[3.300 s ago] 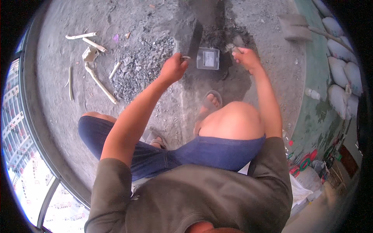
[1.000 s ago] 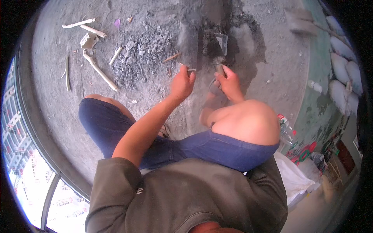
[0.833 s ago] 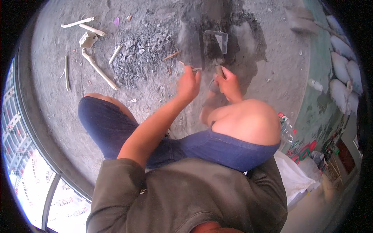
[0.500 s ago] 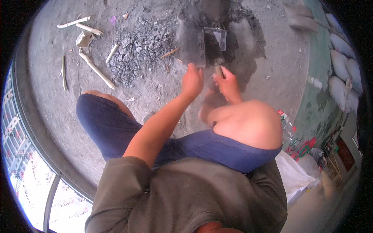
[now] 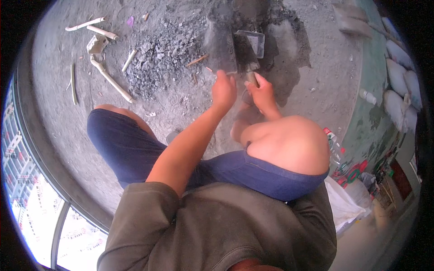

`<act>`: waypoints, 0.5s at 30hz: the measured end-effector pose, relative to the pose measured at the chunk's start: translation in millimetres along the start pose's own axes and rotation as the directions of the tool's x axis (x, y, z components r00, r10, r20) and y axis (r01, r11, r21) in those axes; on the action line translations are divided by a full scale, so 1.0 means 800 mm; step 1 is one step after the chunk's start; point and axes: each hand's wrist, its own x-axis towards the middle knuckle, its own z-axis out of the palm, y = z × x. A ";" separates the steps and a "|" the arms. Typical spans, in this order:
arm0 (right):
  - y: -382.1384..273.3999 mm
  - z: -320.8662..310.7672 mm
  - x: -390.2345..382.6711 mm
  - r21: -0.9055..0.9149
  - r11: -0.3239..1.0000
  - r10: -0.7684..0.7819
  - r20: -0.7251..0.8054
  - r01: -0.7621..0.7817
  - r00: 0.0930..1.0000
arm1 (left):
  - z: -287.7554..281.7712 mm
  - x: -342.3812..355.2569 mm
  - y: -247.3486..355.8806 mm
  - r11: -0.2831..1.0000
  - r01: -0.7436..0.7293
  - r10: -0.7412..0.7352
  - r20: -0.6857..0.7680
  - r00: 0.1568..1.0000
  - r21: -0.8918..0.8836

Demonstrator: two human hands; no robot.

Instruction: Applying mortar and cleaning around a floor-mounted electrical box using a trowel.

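Observation:
My left hand is closed at the near edge of a flat grey slab, which looks like a tile standing tilted; its far end blends into the dusty floor. Just to the right, my right hand grips the handle of a trowel. The dark blade points away from me, close beside the slab's right side; whether they touch I cannot tell. A clear rectangular plastic tub lies past the blade on dark wet ground.
Grey gravel is heaped left of the slab, with a wood sliver at its edge. White pipe pieces and a white box lie farther left. Full sacks line the right side, near a plastic bottle.
The trowel blade has shifted slightly left, uncovering more of the plastic tub. My right hand has moved a little with it. My left hand stays at the slab's near edge.

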 end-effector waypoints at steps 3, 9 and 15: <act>0.000 0.003 0.000 0.033 0.999 0.007 -0.006 -0.007 1.000 | 0.002 0.000 -0.002 1.000 0.008 -0.008 -0.009 1.000 0.002; 0.010 0.003 0.003 -0.086 0.995 -0.054 -0.039 0.050 0.998 | 0.008 0.001 0.000 0.999 0.036 -0.036 -0.006 0.999 0.035; 0.009 -0.001 0.003 -0.160 0.984 -0.088 -0.093 0.072 0.992 | 0.011 0.002 0.005 1.000 0.023 -0.023 -0.019 1.000 0.004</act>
